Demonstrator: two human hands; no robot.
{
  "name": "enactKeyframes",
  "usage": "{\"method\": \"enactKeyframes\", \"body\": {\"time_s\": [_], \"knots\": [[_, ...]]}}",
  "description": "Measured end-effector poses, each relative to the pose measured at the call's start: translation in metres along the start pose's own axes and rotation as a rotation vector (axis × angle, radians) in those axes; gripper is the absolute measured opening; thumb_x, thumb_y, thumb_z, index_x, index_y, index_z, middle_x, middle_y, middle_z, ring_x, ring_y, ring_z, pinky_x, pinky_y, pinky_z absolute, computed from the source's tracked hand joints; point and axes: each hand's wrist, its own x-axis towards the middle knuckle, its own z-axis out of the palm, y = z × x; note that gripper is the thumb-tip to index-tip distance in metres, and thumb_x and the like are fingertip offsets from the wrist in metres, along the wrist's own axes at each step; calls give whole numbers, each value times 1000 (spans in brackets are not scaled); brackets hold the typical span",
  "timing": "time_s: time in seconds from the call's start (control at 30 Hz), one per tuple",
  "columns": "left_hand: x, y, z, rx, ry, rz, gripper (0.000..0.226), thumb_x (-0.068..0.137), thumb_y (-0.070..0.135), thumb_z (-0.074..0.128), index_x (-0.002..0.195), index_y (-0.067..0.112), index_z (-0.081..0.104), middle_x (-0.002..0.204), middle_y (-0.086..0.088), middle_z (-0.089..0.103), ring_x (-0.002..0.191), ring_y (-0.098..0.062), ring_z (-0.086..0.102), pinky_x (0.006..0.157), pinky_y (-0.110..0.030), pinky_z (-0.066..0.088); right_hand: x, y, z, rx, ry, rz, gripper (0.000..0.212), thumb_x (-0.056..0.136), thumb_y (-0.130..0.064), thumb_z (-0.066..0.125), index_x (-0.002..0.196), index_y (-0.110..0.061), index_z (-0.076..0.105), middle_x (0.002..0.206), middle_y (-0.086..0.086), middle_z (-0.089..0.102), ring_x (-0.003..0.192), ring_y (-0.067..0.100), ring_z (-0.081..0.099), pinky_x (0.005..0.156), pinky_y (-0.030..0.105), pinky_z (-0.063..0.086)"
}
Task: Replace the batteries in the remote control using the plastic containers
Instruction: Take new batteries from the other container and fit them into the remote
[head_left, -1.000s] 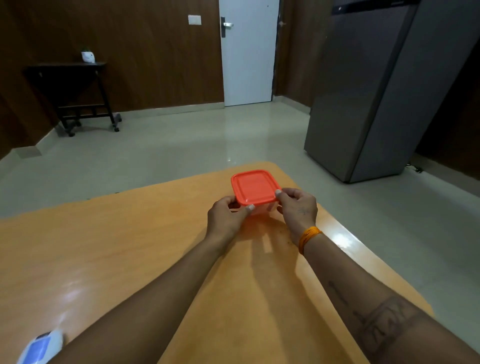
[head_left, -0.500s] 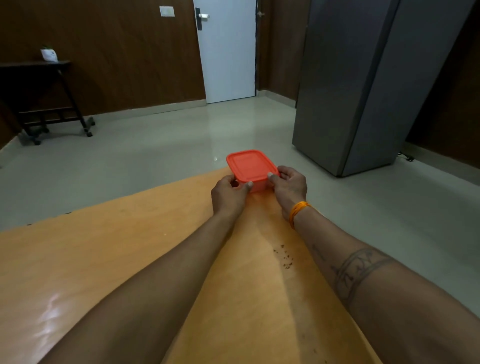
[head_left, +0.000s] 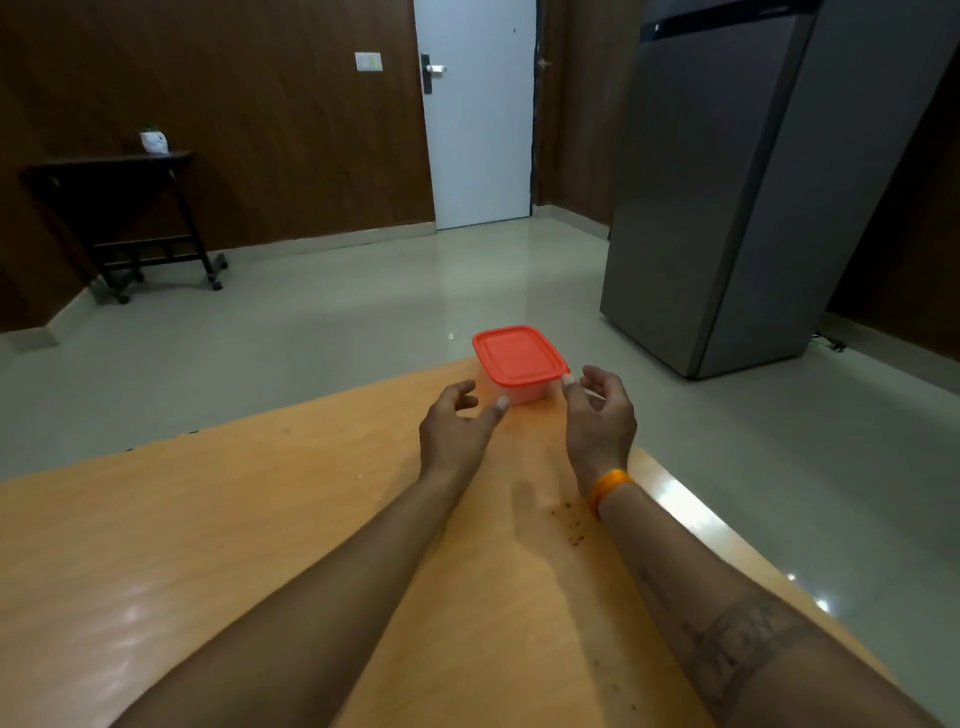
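Container (head_left: 521, 364) on table's (head_left: 260, 519) far corner, apparently between 2 hands.

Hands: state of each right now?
Left hand: open, holding nothing, thumb tip at the container.
Right hand: open, holding nothing, thumb at the lid corner.

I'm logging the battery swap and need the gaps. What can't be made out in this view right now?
- Container contents: the orange lid covers them and the clear wall is too blurred.
- Remote control: not in the head view.
- Whether the left hand or right hand touches the container: thumbtips sit at its edge, contact unclear.
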Motion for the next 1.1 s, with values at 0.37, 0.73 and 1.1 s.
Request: {"method": "enactKeyframes", "body": {"time_s": [0.37, 0.73, 1.1], "knots": [[-142, 50, -110, -240, 14, 50, 24, 102, 30, 65, 124, 24, 70, 112, 5, 74, 101, -14, 72, 78, -36, 64, -153, -61, -26, 222, -361, 0, 12, 98, -32, 65, 104, -26, 73, 98, -1, 75, 98, 23, 71, 90, 53, 62], [-289, 35, -252, -210, 118, 32, 25, 100, 32, 62, 119, 20, 73, 108, 2, 78, 99, -19, 74, 78, -38, 63, -321, -118, -37, 277, -627, 6, 19, 96, -39, 64, 101, -24, 74, 99, 3, 75, 100, 24, 71, 87, 48, 63], [-374, 29, -377, -238, 302, 7, 20, 101, 24, 63, 113, 14, 76, 105, -4, 79, 93, -19, 76, 78, -37, 62, -460, -147, 4, 293, -780, 9, 13, 101, -28, 62, 102, -22, 74, 96, 3, 76, 98, 22, 72, 89, 49, 63]]}}
